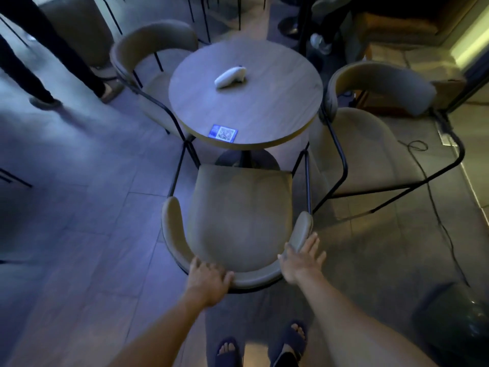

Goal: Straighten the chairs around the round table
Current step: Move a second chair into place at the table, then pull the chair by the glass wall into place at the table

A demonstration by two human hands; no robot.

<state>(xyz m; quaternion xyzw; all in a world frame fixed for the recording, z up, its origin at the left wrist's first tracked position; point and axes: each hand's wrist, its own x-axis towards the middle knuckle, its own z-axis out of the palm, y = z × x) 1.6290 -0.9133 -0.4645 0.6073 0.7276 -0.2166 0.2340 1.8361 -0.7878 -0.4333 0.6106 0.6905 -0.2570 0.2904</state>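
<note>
The person stands behind the near chair point(238, 223), 1 of 3 armchairs drawn up to the round tabletop point(246, 102). Its front edge sits just short of the tabletop's rim, above the pedestal base. The left hand point(209, 280) lies over the curved backrest, fingers point(225, 276) wrapped over the top edge in a loose grip. The right hand point(301, 260) rests flat against the backrest's right end, fingers point(312, 242) spread and straight, pressing and not gripping.

To my eye this chair looks close to square with the table, so the step is a fine nudge. A good way would be to curl the right hand's fingers over the rail too, then push evenly with both hands so the seat slides in straight without twisting. The black legs stand close to those of the right chair point(375, 133), which is turned well outward and looks the worst placed; a crooked push could knock the frames together. The left chair point(150, 64) sits tucked in at an angle. A white controller point(229, 77) and a QR sticker point(223, 132) lie on the tabletop.
</note>
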